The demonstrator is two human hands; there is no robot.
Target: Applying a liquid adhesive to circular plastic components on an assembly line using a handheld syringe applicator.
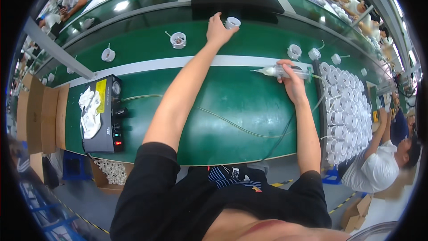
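My left hand [219,31] stretches out to the conveyor strip at the back, next to a small white round cup [232,22]. Its thumb is at the cup's near side, and its fingers are spread apart to the left of the cup. In my right hand [292,80] is a clear dispensing syringe [285,72], lying nearly level. The needle tip [256,70] points left, over the green bench, and a thin tube [318,78] leaves the syringe's back end. Another white cup [294,51] stands just beyond the syringe.
More white cups with short wires, such as one cup [178,40], sit along the green strip. A black dispenser box [103,116] with a white cloth [90,111] is at left. Many white rings fill a tray [324,120] at right. A metal post [62,53] rises at left. Other people work around.
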